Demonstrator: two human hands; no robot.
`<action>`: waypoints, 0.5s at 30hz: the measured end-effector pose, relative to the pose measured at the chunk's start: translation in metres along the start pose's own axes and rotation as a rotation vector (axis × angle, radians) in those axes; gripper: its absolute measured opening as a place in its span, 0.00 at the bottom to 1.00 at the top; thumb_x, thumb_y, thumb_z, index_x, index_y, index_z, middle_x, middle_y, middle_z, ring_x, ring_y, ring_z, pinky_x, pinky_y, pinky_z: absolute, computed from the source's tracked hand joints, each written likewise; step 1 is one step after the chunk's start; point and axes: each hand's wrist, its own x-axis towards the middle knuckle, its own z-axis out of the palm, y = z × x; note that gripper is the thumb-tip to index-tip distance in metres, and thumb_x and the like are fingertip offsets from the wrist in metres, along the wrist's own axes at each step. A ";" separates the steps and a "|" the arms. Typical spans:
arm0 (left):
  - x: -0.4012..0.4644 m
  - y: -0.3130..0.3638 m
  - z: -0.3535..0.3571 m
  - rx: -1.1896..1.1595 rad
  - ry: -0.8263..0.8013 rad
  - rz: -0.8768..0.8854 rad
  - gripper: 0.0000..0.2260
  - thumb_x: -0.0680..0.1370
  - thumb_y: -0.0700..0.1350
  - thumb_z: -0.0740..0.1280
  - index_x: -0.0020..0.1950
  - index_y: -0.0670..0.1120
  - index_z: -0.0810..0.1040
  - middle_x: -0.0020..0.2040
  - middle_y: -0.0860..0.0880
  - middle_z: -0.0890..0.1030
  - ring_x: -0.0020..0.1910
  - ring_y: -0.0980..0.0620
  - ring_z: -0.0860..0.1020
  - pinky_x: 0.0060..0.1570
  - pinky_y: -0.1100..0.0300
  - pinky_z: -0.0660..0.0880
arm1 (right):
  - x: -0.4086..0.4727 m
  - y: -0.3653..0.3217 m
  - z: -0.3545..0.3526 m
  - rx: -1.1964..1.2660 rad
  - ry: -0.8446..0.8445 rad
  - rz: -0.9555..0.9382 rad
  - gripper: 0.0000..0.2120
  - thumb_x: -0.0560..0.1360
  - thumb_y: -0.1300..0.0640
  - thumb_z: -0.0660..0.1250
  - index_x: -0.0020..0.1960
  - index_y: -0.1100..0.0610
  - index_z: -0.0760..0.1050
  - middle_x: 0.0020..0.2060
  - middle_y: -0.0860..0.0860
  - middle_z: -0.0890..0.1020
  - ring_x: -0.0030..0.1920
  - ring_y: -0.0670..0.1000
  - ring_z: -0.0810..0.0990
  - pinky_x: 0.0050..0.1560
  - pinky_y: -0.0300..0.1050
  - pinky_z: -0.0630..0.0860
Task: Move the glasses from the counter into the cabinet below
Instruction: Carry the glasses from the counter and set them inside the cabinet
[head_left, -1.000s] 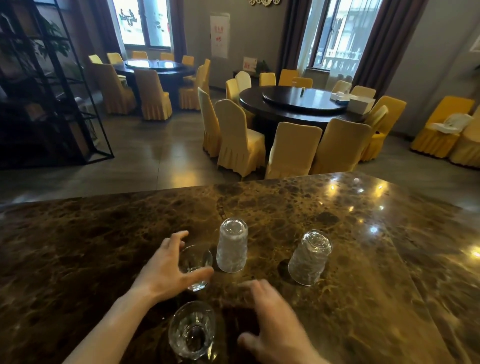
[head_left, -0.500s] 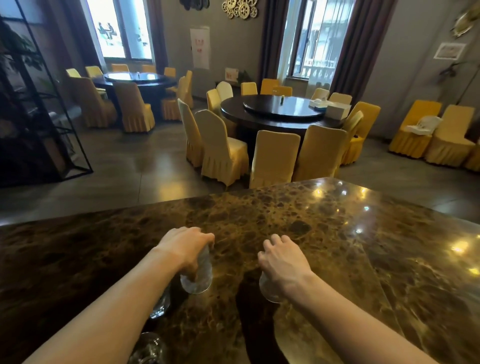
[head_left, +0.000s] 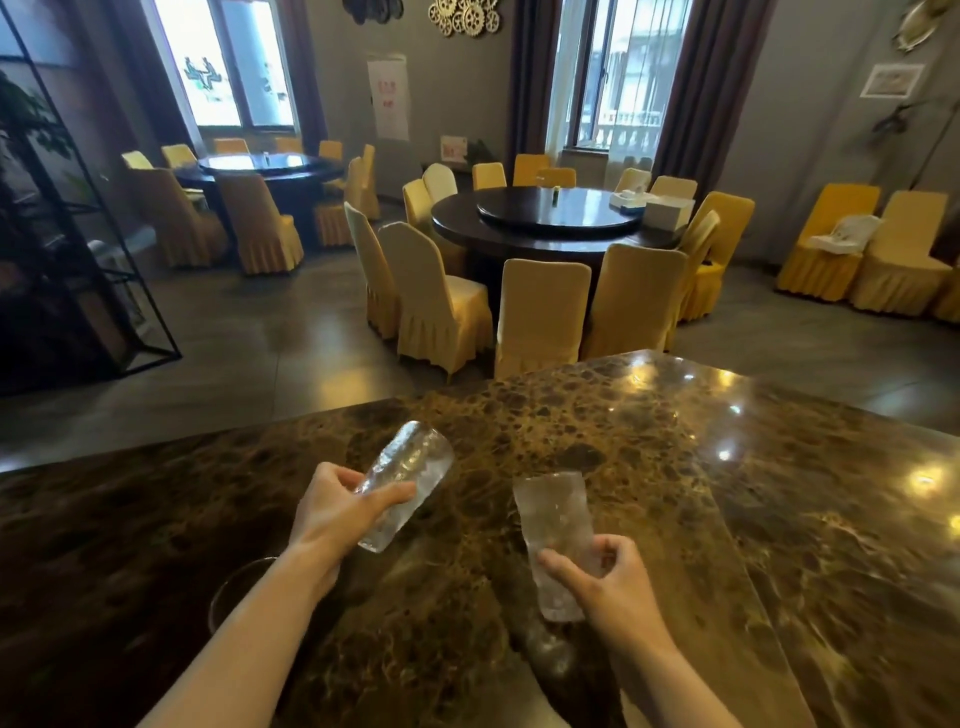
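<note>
I find my left hand wrapped around a tilted glass, thumb over its side and fingers curled beneath. My right hand pinches the lower end of a second glass, thumb and fingers pressed on opposite sides. Both glasses are held clear above the marble counter. The rim of a third glass shows beside my left forearm, on the counter. The cabinet is out of view. In my judgement, the carry down calls for firm grips, glasses kept well apart, and lowering slowly past the counter edge.
</note>
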 end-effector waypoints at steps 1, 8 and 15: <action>0.000 -0.001 0.005 -0.075 0.001 -0.038 0.37 0.51 0.63 0.82 0.52 0.50 0.71 0.51 0.48 0.77 0.48 0.51 0.79 0.38 0.57 0.75 | 0.001 0.007 0.002 0.046 -0.023 0.005 0.33 0.62 0.49 0.85 0.61 0.52 0.72 0.55 0.52 0.80 0.53 0.51 0.82 0.50 0.50 0.82; 0.000 -0.014 0.026 -0.282 -0.065 -0.026 0.34 0.61 0.44 0.83 0.62 0.53 0.70 0.54 0.49 0.81 0.52 0.49 0.82 0.44 0.56 0.79 | 0.007 0.030 0.010 -0.164 -0.005 -0.315 0.37 0.56 0.47 0.84 0.61 0.48 0.73 0.56 0.46 0.75 0.57 0.45 0.76 0.53 0.40 0.76; -0.023 -0.044 0.048 0.101 0.066 0.150 0.34 0.55 0.50 0.86 0.55 0.60 0.74 0.55 0.55 0.74 0.52 0.58 0.75 0.52 0.58 0.76 | 0.015 0.041 0.013 -0.169 0.003 -0.400 0.36 0.55 0.51 0.86 0.56 0.41 0.70 0.55 0.45 0.78 0.55 0.42 0.78 0.53 0.34 0.74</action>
